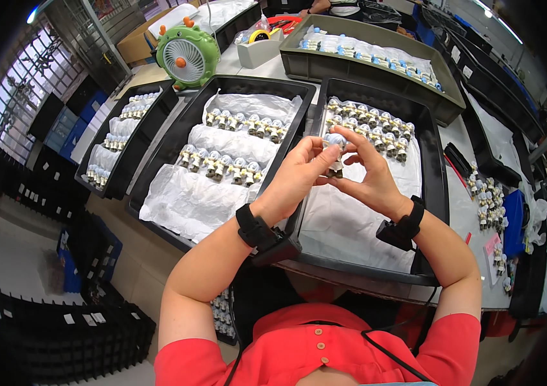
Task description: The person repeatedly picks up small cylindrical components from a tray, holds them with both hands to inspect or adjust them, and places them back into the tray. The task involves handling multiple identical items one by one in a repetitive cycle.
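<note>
Both hands are pinched around one small valve part [334, 154], held up in the air over the right black tray [437, 193]. Left hand [296, 177] has its thumb and fingers closed on the left side of it, right hand [370, 177] grips it from the other side with fingertips on top. Part looks white-and-metal with a dark bottom bit, kinda hard to make out more. Right tray has two rows of the same parts [366, 125] along its far end on white wrap. Middle black tray [157, 164] just left holds more rows, and a green desk fan [186, 55] sits beyond it.
</note>
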A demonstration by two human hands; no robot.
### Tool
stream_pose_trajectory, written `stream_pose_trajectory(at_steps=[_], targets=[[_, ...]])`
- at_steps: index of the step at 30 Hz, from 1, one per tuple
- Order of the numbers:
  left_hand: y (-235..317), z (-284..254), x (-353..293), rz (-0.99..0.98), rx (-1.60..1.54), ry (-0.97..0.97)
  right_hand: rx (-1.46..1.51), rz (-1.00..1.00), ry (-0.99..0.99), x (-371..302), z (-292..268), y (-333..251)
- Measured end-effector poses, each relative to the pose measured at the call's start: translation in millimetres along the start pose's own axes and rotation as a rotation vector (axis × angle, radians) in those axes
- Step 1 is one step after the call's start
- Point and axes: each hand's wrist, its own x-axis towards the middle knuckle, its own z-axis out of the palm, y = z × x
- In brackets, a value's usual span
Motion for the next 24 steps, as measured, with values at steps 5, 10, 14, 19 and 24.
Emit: stream_pose_trajectory(at_steps=[5,10,14,19,24], targets=[[1.9,-3.1,1.1,-0.061,-0.133,0.002,0.072,0.085,0.001,0.3,-1.1,0.9],[2.6,-2.8,0.6,-0.061,-0.135,0.028,0.085,0.126,-0.008,0.3,-2.3,0.6],[3.3,-2.2,0.1,-0.044,-0.139,0.016,0.067,0.097,-0.004,0.5,-1.7,-0.4],[2.8,-2.0,1.4,-0.022,-0.119,-0.023,0.03,0.079,-0.004,1.2,-1.8,-1.4],[0.9,-3.5,1.9,-0.025,-0.104,-0.03,0.024,0.079,-0.001,0.6,-2.7,-1.9]])
